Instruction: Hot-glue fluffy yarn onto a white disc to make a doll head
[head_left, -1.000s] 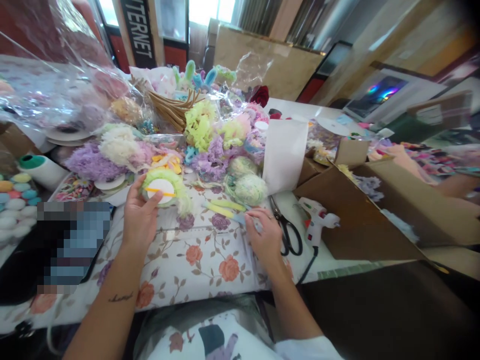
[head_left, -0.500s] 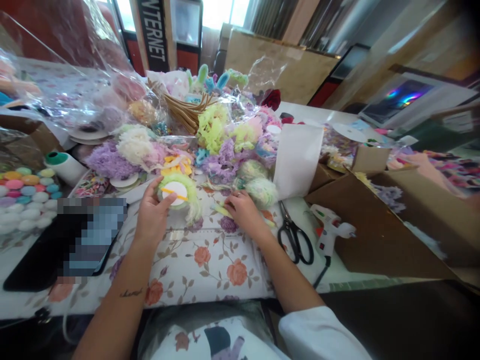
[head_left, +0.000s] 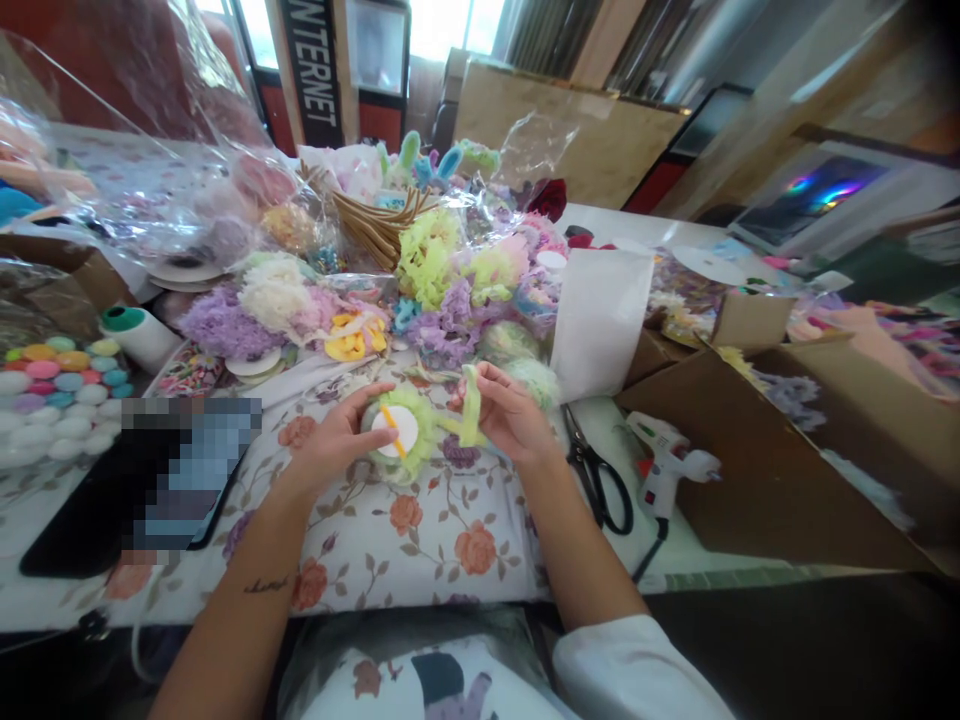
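Observation:
My left hand grips the edge of a spool of pale green frilly trim, its thumb resting on the white disc face with an orange strip across it. In my right hand, pinched between thumb and fingers, is a pale yellow-green ribbon that stands up in a loop. Part of the ribbon trails towards the spool; whether it joins the trim I cannot tell. Both hands are above the flower-print cloth. Black-handled scissors lie to the right of my right forearm.
A white glue gun lies beside an open cardboard box at the right. Frilly trims, a purple bunch among them, heap at the back. Phones, a thread cone and pompoms sit at the left.
My left hand has moved right with the spool and turned it, tilting the orange strip. My right hand has risen from the cloth, lifting the yellow-green ribbon into a loop.

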